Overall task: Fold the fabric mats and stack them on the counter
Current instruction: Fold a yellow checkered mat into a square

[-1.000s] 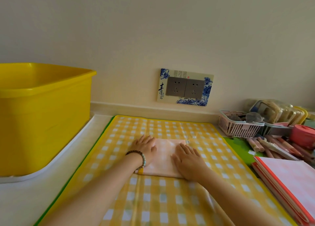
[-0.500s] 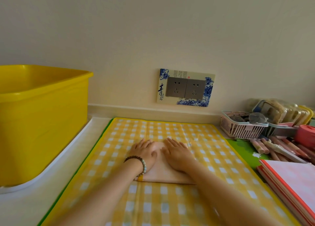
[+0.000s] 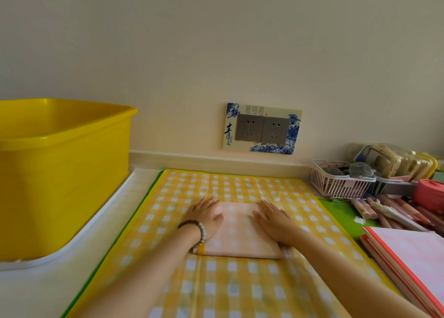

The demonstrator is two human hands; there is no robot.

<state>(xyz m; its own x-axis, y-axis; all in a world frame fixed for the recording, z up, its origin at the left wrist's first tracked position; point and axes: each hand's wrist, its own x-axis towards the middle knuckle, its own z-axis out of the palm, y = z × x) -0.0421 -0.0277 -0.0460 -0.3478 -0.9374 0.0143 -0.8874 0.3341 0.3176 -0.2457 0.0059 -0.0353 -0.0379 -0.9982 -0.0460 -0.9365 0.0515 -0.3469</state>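
Observation:
A folded pale pink checked mat [image 3: 239, 231] lies in the middle of a spread yellow checked mat [image 3: 240, 284] on the counter. My left hand [image 3: 206, 215], a bead bracelet on its wrist, rests flat on the pink mat's left edge. On the pink mat's right part my right hand [image 3: 274, 219] lies flat with fingers stretched forward. Neither hand grips anything. At the lower right sits a stack of folded mats [image 3: 413, 257] with red edging and a pink checked top.
A big yellow tub [image 3: 60, 173] stands on a white tray [image 3: 79, 236] at the left. At the right are a pink basket [image 3: 341, 183], clear boxes, a red container [image 3: 430, 192] and several pens [image 3: 384, 209]. A wall socket [image 3: 263, 129] is behind.
My right hand slid left to the centre beside my left hand, then back out to the right side of the pink mat. The left hand stayed in place.

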